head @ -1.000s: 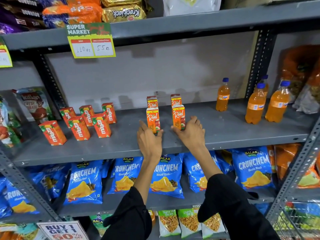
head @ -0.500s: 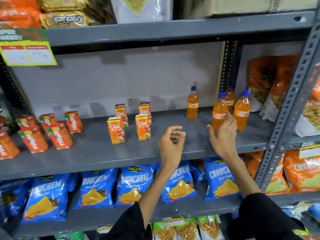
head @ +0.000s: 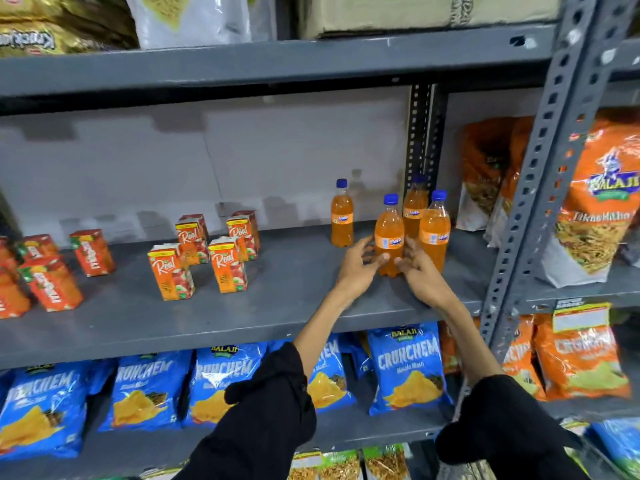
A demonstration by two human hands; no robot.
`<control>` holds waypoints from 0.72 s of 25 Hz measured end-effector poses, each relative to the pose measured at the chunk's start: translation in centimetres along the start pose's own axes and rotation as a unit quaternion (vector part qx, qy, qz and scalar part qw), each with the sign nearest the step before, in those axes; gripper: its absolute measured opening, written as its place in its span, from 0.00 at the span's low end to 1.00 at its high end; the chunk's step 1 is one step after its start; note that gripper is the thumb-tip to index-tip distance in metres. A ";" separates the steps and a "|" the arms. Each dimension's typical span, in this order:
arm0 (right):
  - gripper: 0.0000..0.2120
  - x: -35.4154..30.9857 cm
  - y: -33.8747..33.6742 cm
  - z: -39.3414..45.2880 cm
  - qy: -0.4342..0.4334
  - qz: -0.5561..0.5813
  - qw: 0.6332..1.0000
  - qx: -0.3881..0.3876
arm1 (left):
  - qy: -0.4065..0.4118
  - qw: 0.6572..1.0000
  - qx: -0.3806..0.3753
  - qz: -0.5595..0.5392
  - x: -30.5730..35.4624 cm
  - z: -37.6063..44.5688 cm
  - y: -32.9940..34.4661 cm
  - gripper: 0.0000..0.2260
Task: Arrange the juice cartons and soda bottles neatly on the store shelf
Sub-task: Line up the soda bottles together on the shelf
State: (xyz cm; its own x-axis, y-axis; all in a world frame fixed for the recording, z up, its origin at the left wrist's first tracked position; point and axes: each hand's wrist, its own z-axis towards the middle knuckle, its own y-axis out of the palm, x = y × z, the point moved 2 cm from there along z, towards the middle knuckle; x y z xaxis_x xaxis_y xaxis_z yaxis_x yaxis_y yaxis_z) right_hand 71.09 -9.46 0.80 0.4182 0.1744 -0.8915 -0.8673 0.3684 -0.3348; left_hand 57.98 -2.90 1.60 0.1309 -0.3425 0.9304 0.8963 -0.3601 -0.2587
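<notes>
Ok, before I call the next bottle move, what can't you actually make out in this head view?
- Grip on the front bottle: left hand and right hand cover its base; contact unclear.
- Rear bottle: lower half hidden behind the front ones.
- Maaza cartons: the leftmost are cut off by the left edge, so no count.
- Rear Real cartons: partly hidden by the front pair.

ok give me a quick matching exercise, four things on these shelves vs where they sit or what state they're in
Things:
1. front soda bottle
2. lone soda bottle
3. Real cartons
4. blue Crunchem bags

Places or states:
A. on the shelf below
B. standing apart, left of the other bottles
C. between both hands
D. two rows of two, mid shelf

Pairs: 1-C, 2-B, 3-D, 4-A
</notes>
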 end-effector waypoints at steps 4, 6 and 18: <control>0.26 -0.3 0.3 0.1 0.010 -0.001 1.000 -0.019 | -0.005 1.000 0.013 0.002 -0.4 -0.2 -0.5 0.23; 0.25 -0.5 1.1 0.3 0.012 -0.002 0.999 -0.031 | -0.001 1.000 0.018 0.005 -0.9 -0.4 -1.5 0.22; 0.25 -1.5 4.5 0.9 -0.003 0.002 0.998 -0.066 | -0.002 0.999 0.048 0.023 -1.4 -1.7 -5.3 0.24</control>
State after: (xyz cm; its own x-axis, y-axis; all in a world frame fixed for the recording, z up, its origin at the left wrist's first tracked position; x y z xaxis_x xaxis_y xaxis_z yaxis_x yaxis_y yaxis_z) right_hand 66.79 -7.28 0.90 0.4156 0.1818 -0.8912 -0.8970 0.2443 -0.3684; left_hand 52.31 -1.98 1.19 0.1751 -0.3528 0.9192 0.9257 -0.2588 -0.2757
